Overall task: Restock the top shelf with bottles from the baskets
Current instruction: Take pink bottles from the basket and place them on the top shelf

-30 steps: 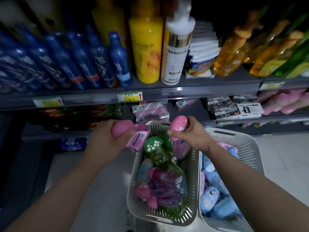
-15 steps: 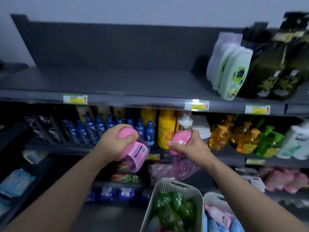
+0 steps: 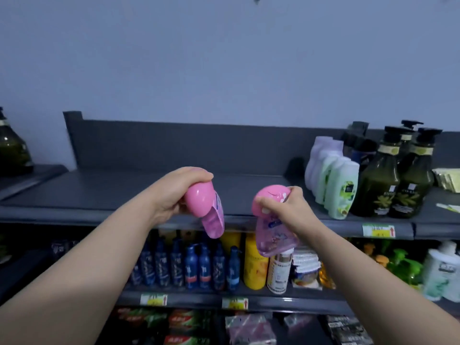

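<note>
Just before the top shelf [image 3: 104, 192], the left hand [image 3: 171, 195] grips the left bottle [image 3: 214, 221] at nine o'clock, the right hand [image 3: 291, 212] the right bottle [image 3: 273, 239] at three. Fingers [image 3: 196, 173] curl tight round glossy, domed pink caps [image 3: 199, 202] of hard plastic; translucent flattish bodies hang tilted. Probably light, stiff and slippery: best held under the dome's rim.
</note>
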`<move>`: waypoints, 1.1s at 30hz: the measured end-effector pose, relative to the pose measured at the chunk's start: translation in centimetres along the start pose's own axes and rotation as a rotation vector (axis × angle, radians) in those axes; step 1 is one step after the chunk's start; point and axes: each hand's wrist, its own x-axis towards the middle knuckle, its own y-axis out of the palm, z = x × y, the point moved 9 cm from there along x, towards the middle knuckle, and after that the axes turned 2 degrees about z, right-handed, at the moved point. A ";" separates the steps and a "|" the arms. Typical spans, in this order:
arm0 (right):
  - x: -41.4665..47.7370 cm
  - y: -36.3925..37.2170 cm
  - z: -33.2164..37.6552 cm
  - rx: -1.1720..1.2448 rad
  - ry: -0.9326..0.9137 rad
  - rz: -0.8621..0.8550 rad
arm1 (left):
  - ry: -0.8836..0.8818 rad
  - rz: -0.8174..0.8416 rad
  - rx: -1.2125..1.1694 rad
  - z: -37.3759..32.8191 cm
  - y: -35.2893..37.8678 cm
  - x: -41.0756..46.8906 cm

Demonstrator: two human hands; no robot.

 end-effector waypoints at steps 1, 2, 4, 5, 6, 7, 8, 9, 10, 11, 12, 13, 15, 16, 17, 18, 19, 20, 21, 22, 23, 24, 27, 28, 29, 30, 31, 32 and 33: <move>0.5 -0.2 0.5 0.014 -0.004 -0.031 | -0.001 0.003 -0.026 -0.4 -0.2 0.8; 0.8 -0.4 1.1 0.025 -0.010 -0.059 | -0.005 0.001 -0.051 -0.7 -0.6 1.6; 1.7 -0.6 1.9 0.034 -0.008 -0.124 | -0.016 0.035 -0.105 -1.1 -0.9 3.2; 2.1 -0.7 2.1 0.043 0.002 -0.162 | -0.027 0.060 -0.141 -1.2 -1.1 4.0; 2.6 -0.7 2.2 0.046 0.015 -0.195 | -0.037 0.086 -0.169 -1.2 -1.3 4.9; 3.0 -0.7 2.2 0.053 0.027 -0.220 | -0.043 0.113 -0.182 -1.1 -1.5 5.7; 3.4 -0.6 2.2 0.064 0.037 -0.232 | -0.042 0.143 -0.187 -1.1 -1.6 6.6; 3.8 -0.5 2.2 0.079 0.045 -0.246 | -0.039 0.173 -0.197 -1.0 -1.7 7.4; 4.0 -0.6 2.3 0.094 0.047 -0.263 | -0.040 0.202 -0.215 -0.9 -1.8 8.2; 4.3 -0.7 2.1 0.107 0.056 -0.280 | -0.044 0.231 -0.234 -0.7 -1.7 9.0; 4.5 -1.0 1.9 0.116 0.063 -0.295 | -0.049 0.256 -0.246 -0.5 -1.6 9.9; 4.7 -1.3 1.6 0.123 0.077 -0.310 | -0.055 0.277 -0.255 -0.4 -1.4 10.7; 4.8 -2.0 1.0 0.144 0.113 -0.336 | -0.073 0.303 -0.263 0.0 -0.8 12.3; 5.0 -2.5 0.5 0.152 0.129 -0.346 | -0.078 0.312 -0.257 0.2 -0.3 13.0; 4.9 -3.0 0.2 0.160 0.144 -0.358 | -0.079 0.317 -0.250 0.3 0.2 13.7; 4.9 -3.6 0.0 0.164 0.154 -0.368 | -0.079 0.313 -0.246 0.5 0.8 14.4; 4.9 -4.2 -0.4 0.167 0.163 -0.380 | -0.077 0.299 -0.245 0.7 1.3 15.1; 4.9 -4.9 -0.6 0.162 0.163 -0.393 | -0.073 0.279 -0.245 0.8 1.8 15.7; 5.0 -5.6 -0.9 0.153 0.164 -0.399 | -0.069 0.258 -0.245 1.0 2.4 16.4; 5.3 -6.3 -1.2 0.141 0.164 -0.398 | -0.070 0.237 -0.248 1.1 3.0 17.0; 5.6 -6.8 -1.5 0.133 0.164 -0.396 | -0.073 0.218 -0.253 1.1 3.6 17.6; 6.0 -7.4 -1.7 0.128 0.160 -0.392 | -0.074 0.202 -0.258 1.1 4.3 18.1; 7.4 -8.2 -2.5 0.109 0.156 -0.373 | -0.071 0.165 -0.264 0.9 5.9 20.0; 8.0 -8.2 -2.7 0.105 0.156 -0.361 | -0.074 0.155 -0.273 0.9 6.4 20.6; 8.6 -8.1 -3.0 0.110 0.154 -0.348 | -0.077 0.147 -0.285 0.9 6.8 21.3; 9.2 -8.0 -3.2 0.123 0.149 -0.338 | -0.081 0.139 -0.299 0.9 7.1 22.0; 9.9 -7.8 -3.4 0.139 0.144 -0.334 | -0.087 0.129 -0.314 1.0 7.4 22.8; 10.6 -7.7 -3.6 0.147 0.139 -0.333 | -0.094 0.117 -0.334 1.1 7.6 23.7; 11.3 -7.7 -3.7 0.152 0.137 -0.335 | -0.101 0.107 -0.355 1.3 7.8 24.6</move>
